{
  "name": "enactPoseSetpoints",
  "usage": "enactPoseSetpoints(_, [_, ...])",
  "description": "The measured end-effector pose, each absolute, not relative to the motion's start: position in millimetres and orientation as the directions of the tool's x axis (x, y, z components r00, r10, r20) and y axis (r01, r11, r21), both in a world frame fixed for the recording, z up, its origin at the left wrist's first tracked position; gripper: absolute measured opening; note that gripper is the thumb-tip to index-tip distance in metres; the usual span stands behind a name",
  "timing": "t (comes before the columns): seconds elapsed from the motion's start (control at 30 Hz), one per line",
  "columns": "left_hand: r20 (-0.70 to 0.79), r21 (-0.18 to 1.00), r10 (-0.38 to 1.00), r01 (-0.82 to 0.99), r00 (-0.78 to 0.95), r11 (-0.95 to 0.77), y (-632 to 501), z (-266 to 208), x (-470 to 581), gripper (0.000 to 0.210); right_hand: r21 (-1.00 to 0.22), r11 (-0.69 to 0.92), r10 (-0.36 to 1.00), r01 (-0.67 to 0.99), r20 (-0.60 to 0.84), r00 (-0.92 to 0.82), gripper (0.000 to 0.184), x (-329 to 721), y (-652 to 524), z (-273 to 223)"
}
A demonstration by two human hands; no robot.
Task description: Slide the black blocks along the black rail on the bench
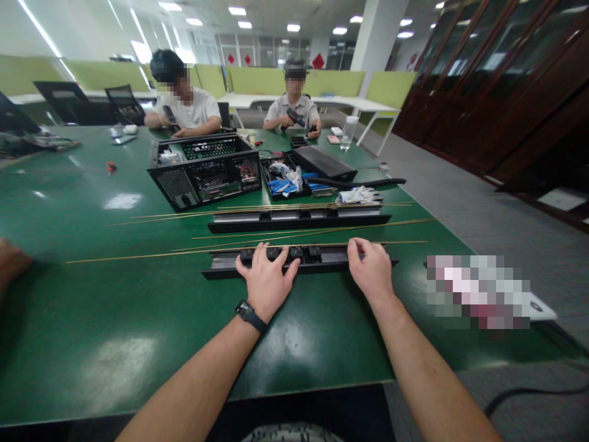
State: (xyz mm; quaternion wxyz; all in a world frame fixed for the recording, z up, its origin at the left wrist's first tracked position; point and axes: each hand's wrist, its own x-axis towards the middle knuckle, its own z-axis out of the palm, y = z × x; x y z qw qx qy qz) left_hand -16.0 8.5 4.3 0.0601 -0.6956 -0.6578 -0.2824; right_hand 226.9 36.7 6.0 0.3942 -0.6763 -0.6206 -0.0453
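My left hand (268,279) lies over the near black rail (334,265) with its fingers spread, the fingertips touching small black blocks (315,252) seated in the rail's channel. At the rail's right end my right hand (372,267) is closed in a pinch on a thin brass-coloured rod (409,242) that runs along the rail's top. Its fingers partly hide the grip. Behind lies a second black rail (285,221) with similar blocks. More long thin rods (221,237) are spread between and beside the two rails.
An open computer case (205,181) stands behind the rails. Near it are a black tray (288,195) with gloves, a flat black box (322,162) and white gloves (361,196). Two people sit across the table (115,307); another person's hand (13,261) is at the left edge.
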Motion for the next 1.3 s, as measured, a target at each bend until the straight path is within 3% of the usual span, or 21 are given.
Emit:
enactPoseSetpoints(0.2, [0.465, 0.297, 0.885, 0.946, -0.027, -0.127, 8.7, 3.7, -16.3, 0.039, -0.509, 0.010, 0.794, 0.861, 0.528, 0.303, 0.039, 230.0, 36.4, 6.4])
enactPoseSetpoints(0.53, [0.466, 0.279, 0.884, 0.952, -0.023, -0.122, 8.4, 3.6, -16.2, 0.039, -0.478, 0.177, 0.812, 0.860, 0.565, 0.147, 0.041, 223.9, 35.9, 3.2])
enactPoseSetpoints(1.1, [0.459, 0.289, 0.888, 0.949, -0.024, -0.123, 7.1, 7.7, -15.9, 0.038, -0.479, -0.060, 0.782, 0.876, 0.523, 0.339, 0.038, 227.7, 33.5, 10.5])
enactPoseSetpoints(1.3, [0.467, 0.283, 0.884, 0.951, -0.020, -0.128, 7.5, 6.7, -15.9, 0.038, -0.502, -0.018, 0.796, 0.865, 0.517, 0.316, 0.039, 230.1, 35.1, 8.5])
